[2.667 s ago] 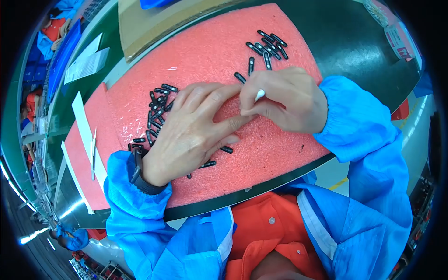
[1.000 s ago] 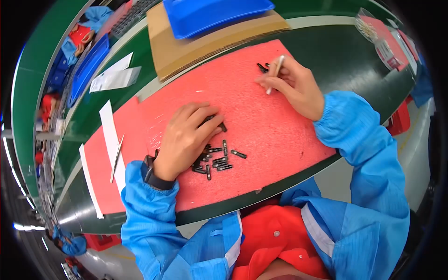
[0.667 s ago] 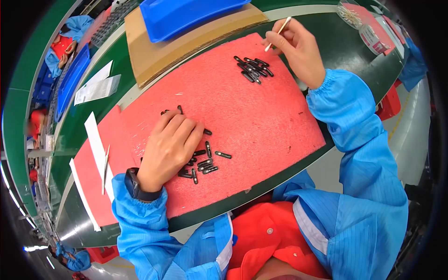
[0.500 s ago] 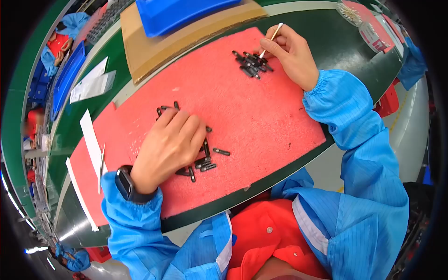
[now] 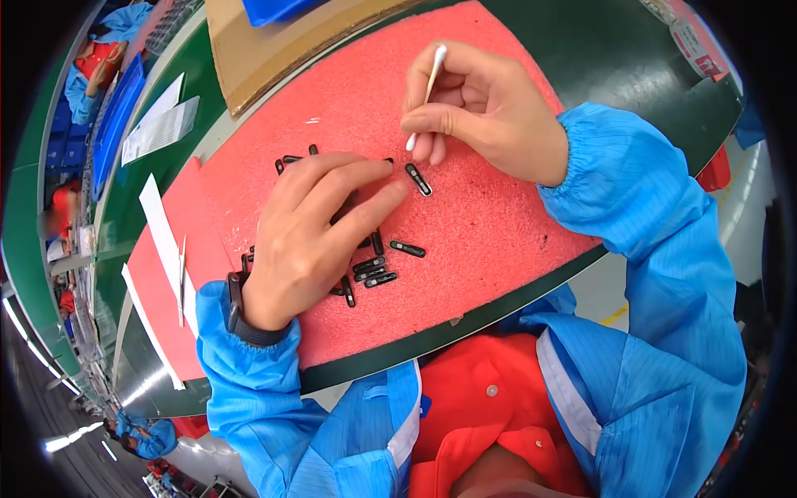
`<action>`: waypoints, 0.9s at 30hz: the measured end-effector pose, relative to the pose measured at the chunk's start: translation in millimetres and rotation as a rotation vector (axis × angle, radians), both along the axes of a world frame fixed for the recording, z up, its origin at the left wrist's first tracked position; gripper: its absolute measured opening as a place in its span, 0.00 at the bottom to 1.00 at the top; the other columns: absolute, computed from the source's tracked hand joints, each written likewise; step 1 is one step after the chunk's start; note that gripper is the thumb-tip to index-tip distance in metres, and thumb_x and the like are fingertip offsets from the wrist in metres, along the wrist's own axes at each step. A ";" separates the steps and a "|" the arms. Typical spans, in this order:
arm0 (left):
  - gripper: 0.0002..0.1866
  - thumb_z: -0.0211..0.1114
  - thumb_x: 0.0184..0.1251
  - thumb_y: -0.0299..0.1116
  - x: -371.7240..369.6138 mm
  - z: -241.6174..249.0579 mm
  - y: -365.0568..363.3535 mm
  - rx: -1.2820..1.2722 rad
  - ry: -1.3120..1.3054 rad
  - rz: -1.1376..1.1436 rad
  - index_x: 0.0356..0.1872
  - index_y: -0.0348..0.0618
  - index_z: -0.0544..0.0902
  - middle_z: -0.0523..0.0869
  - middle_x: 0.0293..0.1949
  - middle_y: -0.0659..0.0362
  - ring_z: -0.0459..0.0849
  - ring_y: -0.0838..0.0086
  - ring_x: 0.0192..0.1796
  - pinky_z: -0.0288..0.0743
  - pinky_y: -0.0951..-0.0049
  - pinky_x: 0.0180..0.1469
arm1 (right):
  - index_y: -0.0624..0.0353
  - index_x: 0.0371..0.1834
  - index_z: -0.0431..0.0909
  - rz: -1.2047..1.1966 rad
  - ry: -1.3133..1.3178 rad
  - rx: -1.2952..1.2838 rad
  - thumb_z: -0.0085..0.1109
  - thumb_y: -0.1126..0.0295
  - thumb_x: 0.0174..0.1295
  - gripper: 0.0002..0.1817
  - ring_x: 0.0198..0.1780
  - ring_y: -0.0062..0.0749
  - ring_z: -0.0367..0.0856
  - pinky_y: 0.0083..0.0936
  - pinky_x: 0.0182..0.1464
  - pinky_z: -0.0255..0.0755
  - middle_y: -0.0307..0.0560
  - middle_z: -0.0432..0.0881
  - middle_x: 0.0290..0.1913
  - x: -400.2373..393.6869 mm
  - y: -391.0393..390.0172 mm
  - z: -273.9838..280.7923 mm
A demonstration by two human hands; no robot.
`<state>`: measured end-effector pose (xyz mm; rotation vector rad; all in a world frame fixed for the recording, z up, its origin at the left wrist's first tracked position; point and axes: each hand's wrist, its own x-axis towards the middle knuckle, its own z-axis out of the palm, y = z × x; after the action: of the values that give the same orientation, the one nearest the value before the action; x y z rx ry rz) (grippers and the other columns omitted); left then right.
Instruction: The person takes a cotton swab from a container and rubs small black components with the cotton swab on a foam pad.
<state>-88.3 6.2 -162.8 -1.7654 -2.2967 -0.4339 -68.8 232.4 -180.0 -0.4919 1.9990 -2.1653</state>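
My right fingers (image 5: 433, 121) pinch a cotton swab (image 5: 432, 79) while, just right of my nearer left fingers (image 5: 375, 207), whose hold I cannot tell, one black oblong part (image 5: 419, 179) lies on the pink foam mat (image 5: 490, 224), its long axis slanting rightward toward me.

- Cannot count black pieces (image 5: 369, 265) under left hand (image 5: 309, 231).
- Note swab (image 5: 433, 75) partly hidden by right hand (image 5: 490, 116).
- Find blue tray (image 5: 274, 9) cropped at top.
- Cannot read label (image 5: 694, 47): too small.
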 end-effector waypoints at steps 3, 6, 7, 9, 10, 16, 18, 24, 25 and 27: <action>0.21 0.61 0.50 0.31 9.7 -4.0 3.4 -0.016 -0.082 0.053 0.50 0.47 0.81 0.78 0.51 0.55 0.76 0.63 0.53 0.69 0.61 0.56 | 0.61 0.35 0.70 -0.007 -0.036 -0.115 0.57 0.81 0.61 0.06 0.37 0.22 0.81 0.17 0.39 0.77 0.43 0.78 0.34 2.7 0.1 -8.5; 0.21 0.64 0.54 0.34 12.1 -3.5 9.9 -0.125 -0.107 0.072 0.53 0.53 0.82 0.77 0.53 0.52 0.74 0.56 0.57 0.65 0.52 0.61 | 0.61 0.35 0.71 -0.022 0.140 0.024 0.58 0.82 0.59 0.06 0.37 0.24 0.81 0.18 0.40 0.77 0.43 0.79 0.34 5.9 -0.6 -10.1; 0.21 0.64 0.54 0.34 11.9 -3.2 9.4 -0.126 -0.113 0.075 0.53 0.53 0.82 0.77 0.53 0.52 0.74 0.56 0.57 0.65 0.52 0.61 | 0.62 0.34 0.71 -0.035 0.233 0.088 0.59 0.82 0.58 0.07 0.37 0.25 0.81 0.19 0.40 0.77 0.44 0.79 0.34 5.7 -1.1 -10.8; 0.21 0.63 0.56 0.37 10.9 -3.2 7.5 -0.152 -0.117 0.094 0.54 0.56 0.82 0.75 0.56 0.52 0.72 0.56 0.59 0.63 0.50 0.63 | 0.62 0.34 0.72 -0.052 0.352 0.191 0.60 0.83 0.57 0.07 0.37 0.26 0.81 0.20 0.40 0.77 0.44 0.79 0.34 2.5 -1.5 -12.9; 0.21 0.63 0.56 0.38 10.6 -3.2 7.2 -0.163 -0.119 0.103 0.54 0.58 0.82 0.74 0.57 0.51 0.71 0.56 0.60 0.61 0.48 0.64 | 0.62 0.33 0.72 -0.072 0.477 0.297 0.61 0.83 0.56 0.07 0.37 0.28 0.81 0.21 0.41 0.77 0.44 0.78 0.34 1.4 -1.1 -13.4; 0.20 0.61 0.58 0.41 8.6 -5.3 6.3 -0.157 -0.202 0.108 0.54 0.59 0.83 0.72 0.59 0.51 0.69 0.54 0.61 0.60 0.49 0.65 | 0.63 0.31 0.74 -0.112 0.560 0.432 0.64 0.83 0.51 0.08 0.36 0.33 0.81 0.23 0.41 0.76 0.45 0.77 0.33 0.4 -4.0 -18.2; 0.20 0.61 0.58 0.41 8.8 -6.2 6.4 -0.162 -0.214 0.115 0.54 0.59 0.83 0.72 0.59 0.51 0.69 0.54 0.61 0.60 0.49 0.65 | 0.62 0.31 0.74 -0.083 0.560 0.475 0.64 0.83 0.51 0.08 0.36 0.33 0.81 0.23 0.41 0.76 0.45 0.77 0.33 -0.1 -3.1 -18.3; 0.21 0.62 0.57 0.40 8.4 -7.2 5.6 -0.159 -0.227 0.110 0.54 0.59 0.83 0.72 0.59 0.51 0.69 0.53 0.61 0.61 0.50 0.64 | 0.61 0.31 0.74 -0.135 0.621 0.560 0.65 0.82 0.51 0.09 0.36 0.33 0.80 0.23 0.40 0.76 0.45 0.77 0.33 -1.4 -4.8 -20.8; 0.20 0.62 0.57 0.40 8.6 -7.5 5.4 -0.159 -0.220 0.112 0.54 0.59 0.83 0.72 0.59 0.51 0.69 0.53 0.61 0.61 0.51 0.64 | 0.61 0.31 0.74 -0.123 0.640 0.533 0.65 0.82 0.51 0.09 0.36 0.33 0.80 0.23 0.40 0.76 0.45 0.77 0.33 -1.1 -5.2 -20.0; 0.20 0.62 0.57 0.40 8.5 -8.8 5.3 -0.157 -0.214 0.117 0.54 0.58 0.83 0.72 0.59 0.51 0.69 0.53 0.61 0.61 0.51 0.64 | 0.61 0.31 0.75 -0.098 0.679 0.477 0.65 0.81 0.51 0.09 0.36 0.34 0.81 0.23 0.39 0.76 0.45 0.77 0.33 -1.1 -5.9 -19.0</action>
<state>-79.8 11.5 -171.6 -1.7151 -2.6331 -0.4521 -69.9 226.5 -199.0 -1.1767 2.8127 -1.5816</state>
